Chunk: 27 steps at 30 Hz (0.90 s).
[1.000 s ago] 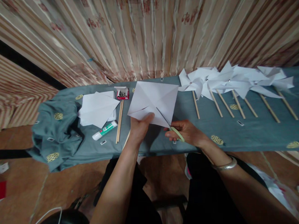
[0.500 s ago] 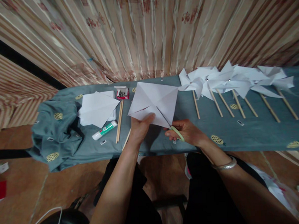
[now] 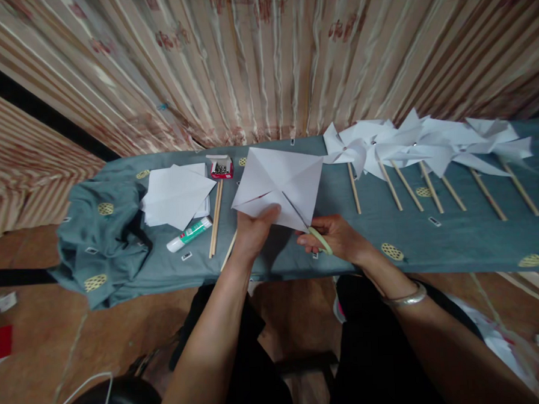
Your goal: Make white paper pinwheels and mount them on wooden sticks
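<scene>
A white square of paper (image 3: 290, 171) with diagonal creases is pinched at its near edge by my left hand (image 3: 256, 227), thumb on top and fingers underneath. One slit runs from its left corner toward the middle. My right hand (image 3: 332, 238) grips a pair of scissors (image 3: 320, 240) with pale green handles. The blades lie in a second slit at the near right corner, pointing toward the centre; the paper partly covers them. Left of the paper are thin wooden sticks (image 3: 215, 220) and a small red box (image 3: 221, 167) of metal pins.
White paper pinwheels (image 3: 375, 142) on wooden sticks lie in a row on the right of the cloth-covered table (image 3: 366, 251). A paper stack (image 3: 174, 195) and a glue stick (image 3: 188, 234) are on the left. A pleated curtain (image 3: 262, 63) hangs behind.
Almost nothing differs. The paper, scissors and both hands hold nearly the same positions, with only a slight shift of the whole view.
</scene>
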Each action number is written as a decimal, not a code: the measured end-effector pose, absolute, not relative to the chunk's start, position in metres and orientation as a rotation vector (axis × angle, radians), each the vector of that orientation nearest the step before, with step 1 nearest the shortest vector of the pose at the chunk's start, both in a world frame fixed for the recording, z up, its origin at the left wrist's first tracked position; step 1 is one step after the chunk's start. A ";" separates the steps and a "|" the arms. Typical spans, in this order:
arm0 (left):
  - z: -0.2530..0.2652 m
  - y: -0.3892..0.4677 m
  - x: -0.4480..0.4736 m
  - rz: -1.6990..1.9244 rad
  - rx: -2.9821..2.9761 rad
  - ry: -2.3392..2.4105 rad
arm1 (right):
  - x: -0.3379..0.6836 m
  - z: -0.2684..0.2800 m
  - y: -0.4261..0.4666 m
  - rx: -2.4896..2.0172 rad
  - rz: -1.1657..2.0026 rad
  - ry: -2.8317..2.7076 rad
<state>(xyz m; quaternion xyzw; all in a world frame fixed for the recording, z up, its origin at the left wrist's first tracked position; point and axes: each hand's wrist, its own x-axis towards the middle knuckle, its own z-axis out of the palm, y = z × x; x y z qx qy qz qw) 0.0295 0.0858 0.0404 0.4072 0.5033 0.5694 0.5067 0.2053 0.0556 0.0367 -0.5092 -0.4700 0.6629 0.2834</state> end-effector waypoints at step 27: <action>0.043 0.097 0.014 1.476 0.806 1.121 | 0.224 0.060 0.050 -1.407 1.947 -1.362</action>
